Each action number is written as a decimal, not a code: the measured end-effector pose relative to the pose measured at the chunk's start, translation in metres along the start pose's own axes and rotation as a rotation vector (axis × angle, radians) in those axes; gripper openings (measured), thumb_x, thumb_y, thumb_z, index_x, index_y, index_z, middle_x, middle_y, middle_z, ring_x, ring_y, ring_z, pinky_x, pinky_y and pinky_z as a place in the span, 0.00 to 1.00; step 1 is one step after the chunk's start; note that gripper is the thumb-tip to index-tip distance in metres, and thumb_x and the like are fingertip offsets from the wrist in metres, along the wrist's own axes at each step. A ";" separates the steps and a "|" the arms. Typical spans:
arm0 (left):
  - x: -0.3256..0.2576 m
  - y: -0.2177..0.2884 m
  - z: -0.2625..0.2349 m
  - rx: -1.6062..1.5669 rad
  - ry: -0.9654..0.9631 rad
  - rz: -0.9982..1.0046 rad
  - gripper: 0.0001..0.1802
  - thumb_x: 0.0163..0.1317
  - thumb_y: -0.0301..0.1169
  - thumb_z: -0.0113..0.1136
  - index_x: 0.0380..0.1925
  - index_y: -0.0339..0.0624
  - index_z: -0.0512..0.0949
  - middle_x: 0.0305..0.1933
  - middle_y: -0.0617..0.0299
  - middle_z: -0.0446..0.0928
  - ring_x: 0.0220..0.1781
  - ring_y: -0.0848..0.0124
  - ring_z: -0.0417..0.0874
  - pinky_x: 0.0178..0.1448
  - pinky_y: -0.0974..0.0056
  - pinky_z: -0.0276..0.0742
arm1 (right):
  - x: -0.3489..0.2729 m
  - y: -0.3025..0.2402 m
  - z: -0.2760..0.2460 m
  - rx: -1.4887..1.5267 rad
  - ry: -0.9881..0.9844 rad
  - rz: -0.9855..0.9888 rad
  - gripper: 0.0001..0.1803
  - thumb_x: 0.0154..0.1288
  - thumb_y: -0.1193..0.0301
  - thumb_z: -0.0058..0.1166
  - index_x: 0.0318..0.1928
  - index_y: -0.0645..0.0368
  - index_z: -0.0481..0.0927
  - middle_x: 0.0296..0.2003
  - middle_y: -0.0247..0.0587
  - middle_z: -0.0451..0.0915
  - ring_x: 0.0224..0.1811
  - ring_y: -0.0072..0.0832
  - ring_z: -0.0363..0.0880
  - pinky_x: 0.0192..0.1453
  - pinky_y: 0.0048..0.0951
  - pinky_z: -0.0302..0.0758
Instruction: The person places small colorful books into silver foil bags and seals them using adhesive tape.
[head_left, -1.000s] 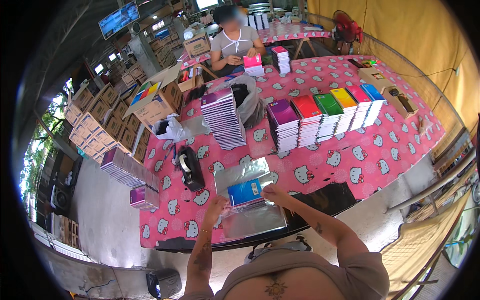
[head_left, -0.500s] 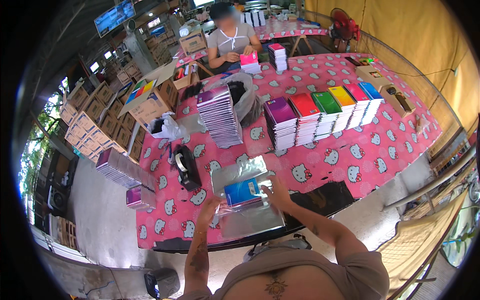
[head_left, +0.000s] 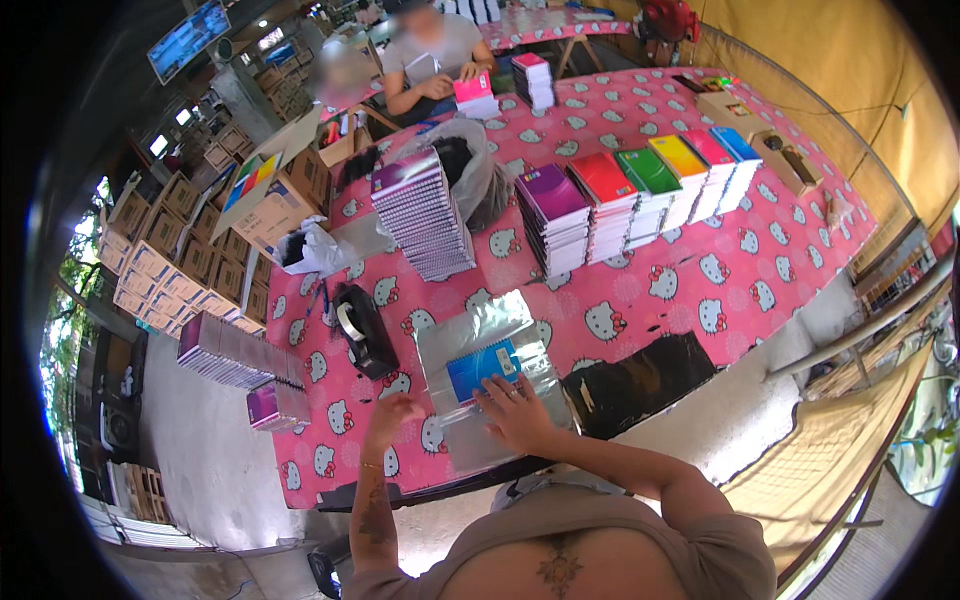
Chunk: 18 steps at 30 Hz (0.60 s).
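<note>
A blue spiral notebook (head_left: 483,371) lies on a clear plastic sheet (head_left: 470,325) near the table's front edge. My right hand (head_left: 515,412) rests flat with spread fingers over the notebook's lower right edge and the plastic. To the left of the sheet, my left hand (head_left: 393,414) hovers over the table, its fingers loosely bent and nothing visible in them. Beyond it stands a black tape dispenser (head_left: 367,335) with a roll of tape.
A tall stack of purple notebooks (head_left: 425,215) stands beyond the sheet, beside a grey plastic bag (head_left: 487,180). Coloured notebook stacks (head_left: 600,205) line the table's middle. Cartons (head_left: 275,205) stand at left. Across the table, a person (head_left: 435,60) handles a pink-covered notebook (head_left: 475,92).
My left hand has come off the plastic's edge and moved left. My right hand has shifted from the notebook's right side onto its lower edge. The view has shifted a little.
</note>
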<state>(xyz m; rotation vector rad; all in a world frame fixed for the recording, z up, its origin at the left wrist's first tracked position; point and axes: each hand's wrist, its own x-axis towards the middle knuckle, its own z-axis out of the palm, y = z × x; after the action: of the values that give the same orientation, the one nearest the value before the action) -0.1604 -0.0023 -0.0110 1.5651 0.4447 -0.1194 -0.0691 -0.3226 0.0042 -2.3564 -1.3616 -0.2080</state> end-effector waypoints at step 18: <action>0.190 0.070 0.116 1.065 -0.063 0.683 0.05 0.55 0.29 0.63 0.29 0.41 0.84 0.41 0.48 0.80 0.45 0.49 0.82 0.50 0.50 0.78 | -0.003 0.002 0.013 -0.059 0.035 0.089 0.37 0.57 0.60 0.64 0.68 0.47 0.69 0.65 0.45 0.67 0.73 0.44 0.61 0.73 0.62 0.55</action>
<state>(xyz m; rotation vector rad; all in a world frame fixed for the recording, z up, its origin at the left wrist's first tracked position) 0.0605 -0.0758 -0.0179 2.6606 -0.3018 0.1550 -0.0704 -0.3205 -0.0094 -2.4439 -1.2472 -0.2650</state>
